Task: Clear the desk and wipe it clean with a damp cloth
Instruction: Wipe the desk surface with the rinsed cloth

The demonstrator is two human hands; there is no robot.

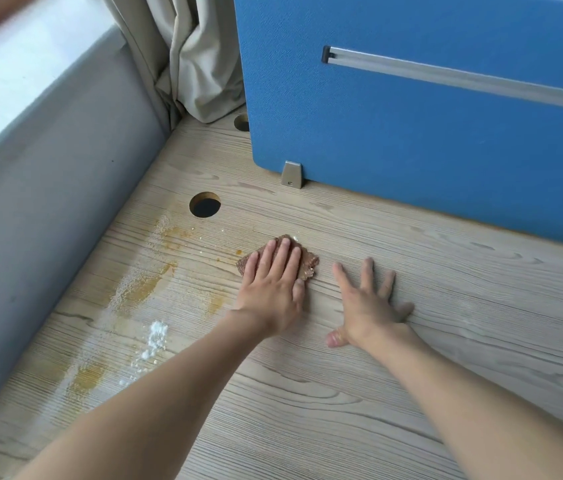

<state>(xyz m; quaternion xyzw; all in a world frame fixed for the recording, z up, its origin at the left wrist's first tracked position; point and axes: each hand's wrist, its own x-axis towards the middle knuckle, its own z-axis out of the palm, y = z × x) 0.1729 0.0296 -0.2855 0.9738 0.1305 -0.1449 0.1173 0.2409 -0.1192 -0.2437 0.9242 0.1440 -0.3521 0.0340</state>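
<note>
Two hands are laid flat on the counter [411, 341]: the left hand [273, 292] is pressed, palm down and straight, on the brown cloth [309, 263], and the right hand [366, 306] is spread wide, holding nothing, just beside it at 3 o'clock. Wiping is judged under way; for the yellow stains [141, 289] and white powder [157, 336] at 8 o'clock of the cloth, a pressed sweep that way is called for. Much of the cloth is hidden under the hand; its dampness cannot be told.

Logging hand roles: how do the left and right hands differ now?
The left hand presses flat on the brown cloth; the right hand rests on the bare desk. The left hand's fingers lie close together; the right hand's are spread wide. The left hand is nearer the yellow stains than the right hand. Both lie palm down with straight fingers.
</note>
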